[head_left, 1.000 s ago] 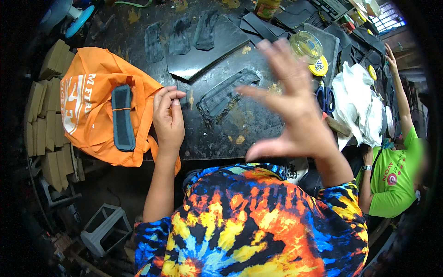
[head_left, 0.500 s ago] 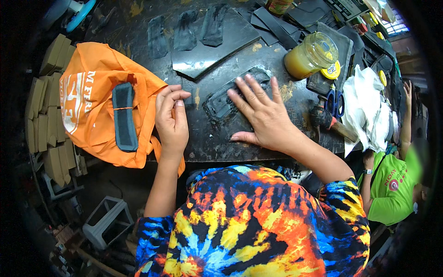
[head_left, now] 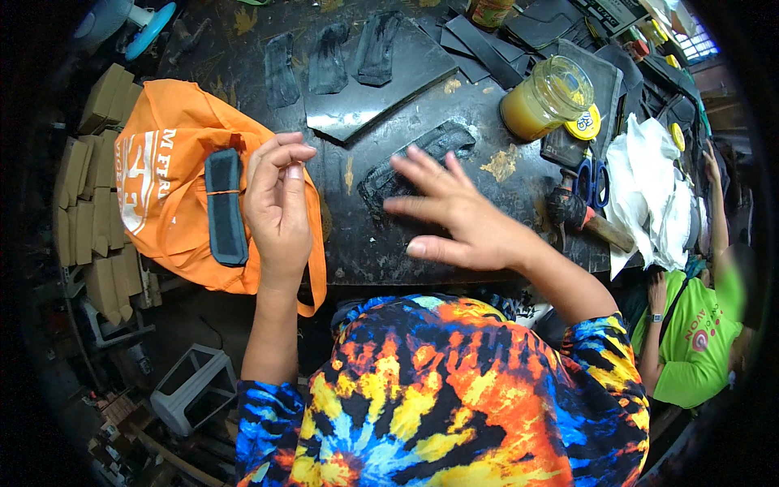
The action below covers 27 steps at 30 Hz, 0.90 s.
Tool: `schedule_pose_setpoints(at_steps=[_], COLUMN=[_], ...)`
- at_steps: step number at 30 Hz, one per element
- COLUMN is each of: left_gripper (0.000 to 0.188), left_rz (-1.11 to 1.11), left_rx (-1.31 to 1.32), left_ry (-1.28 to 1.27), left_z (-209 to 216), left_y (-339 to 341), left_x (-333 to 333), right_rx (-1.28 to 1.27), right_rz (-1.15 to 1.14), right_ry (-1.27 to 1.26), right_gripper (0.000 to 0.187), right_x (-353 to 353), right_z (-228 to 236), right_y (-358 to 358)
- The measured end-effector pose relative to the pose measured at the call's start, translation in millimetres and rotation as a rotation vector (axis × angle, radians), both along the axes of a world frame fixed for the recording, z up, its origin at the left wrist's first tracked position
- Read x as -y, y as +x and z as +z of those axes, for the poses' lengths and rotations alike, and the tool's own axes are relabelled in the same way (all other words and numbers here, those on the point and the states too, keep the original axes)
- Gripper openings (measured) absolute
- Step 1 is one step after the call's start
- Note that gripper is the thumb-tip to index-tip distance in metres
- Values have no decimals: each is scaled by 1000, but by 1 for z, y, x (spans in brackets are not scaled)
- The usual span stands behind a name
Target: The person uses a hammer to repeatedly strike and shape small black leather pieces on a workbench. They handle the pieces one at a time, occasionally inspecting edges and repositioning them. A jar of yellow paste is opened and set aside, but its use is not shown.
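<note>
My right hand hovers at the lower right edge of a dark oblong piece lying on the black worktable, its fingers spread and holding nothing. The piece looks smeared and partly hidden behind my fingers. My left hand is raised over the right side of an orange cloth bag, fingers loosely bent, with no object visible in them. On the bag lies a bundle of dark strips with a thin band round its middle. Three similar dark pieces lie farther back, near and on a shiny black slab.
An open glass jar of yellowish liquid stands right of the dark piece. Blue-handled scissors, a hammer and crumpled white paper lie at the right. Tan blocks are stacked at left. Another person in green is at far right.
My right hand has lifted off the dark piece and shifted slightly toward me, uncovering more of it. My left hand has moved left, farther over the orange bag.
</note>
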<state>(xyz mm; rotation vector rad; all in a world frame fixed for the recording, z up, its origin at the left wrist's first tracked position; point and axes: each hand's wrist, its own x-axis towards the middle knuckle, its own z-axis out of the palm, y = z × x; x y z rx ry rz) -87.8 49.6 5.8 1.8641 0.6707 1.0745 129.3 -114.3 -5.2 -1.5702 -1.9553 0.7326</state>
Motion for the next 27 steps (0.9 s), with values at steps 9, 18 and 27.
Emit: schedule_pose_setpoints(at_steps=[9,18,27], left_gripper=[20,22,61], left_rz=[-66,-170,-334], left_rx=[-21,-149,-600], left_ry=[67,-61,258], left_z=[30,23,-15], left_y=[28,61,116], left_x=[-6,-19,2], right_rx=[484,141,431], right_rz=[-59,-452,-417], right_ry=[164,144,165], right_gripper=[101,51,74], right_x=[-18,7,12], right_z=[-31,6,-15], right_y=[-37,35,33])
